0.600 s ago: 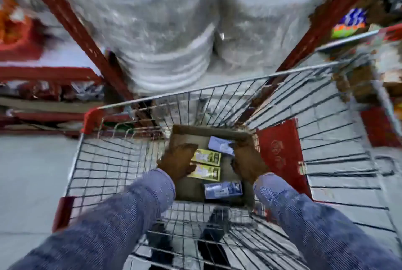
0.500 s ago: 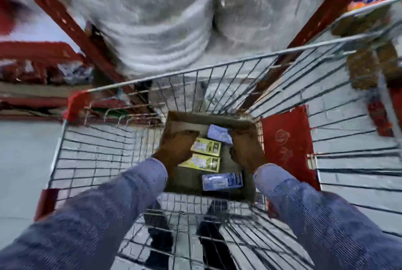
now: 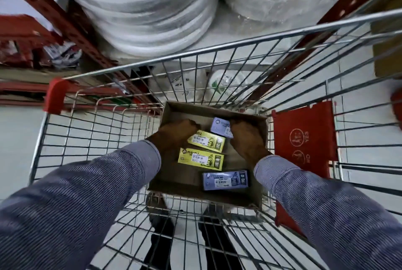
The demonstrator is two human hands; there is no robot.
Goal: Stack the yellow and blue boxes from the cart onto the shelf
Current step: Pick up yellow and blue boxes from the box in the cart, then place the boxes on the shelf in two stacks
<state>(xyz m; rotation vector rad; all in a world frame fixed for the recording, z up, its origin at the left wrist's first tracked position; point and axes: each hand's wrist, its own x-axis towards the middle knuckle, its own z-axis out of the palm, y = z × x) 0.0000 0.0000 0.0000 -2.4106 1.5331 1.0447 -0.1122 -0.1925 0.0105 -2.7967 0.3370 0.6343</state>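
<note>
- Nearest to the camera, two striped blue sleeves (image 3: 97, 185) reach down into the wire cart (image 3: 91, 139); compared with a moment before, the view has come closer and lower over the cart.
- A blue box (image 3: 225, 180) lies flat at the near edge of the cardboard tray (image 3: 214, 110), untouched; a yellow box (image 3: 201, 158) lies just behind it, also free.
- The left hand (image 3: 171, 137) is curled over the left end of a second yellow box (image 3: 206, 141); whether the fingers already pinch it I cannot tell, because they are hidden.
- The right hand (image 3: 245, 137) is bent, its fingers touching another blue box (image 3: 220, 127) at the far side of the tray; a firm hold is not clear.
- The hands have hardly moved, so I judge that picking up is only beginning and all four boxes remain in the cart.
- Farther away, the red shelf frame (image 3: 54, 15) holds large wrapped white rolls (image 3: 150, 8).
</note>
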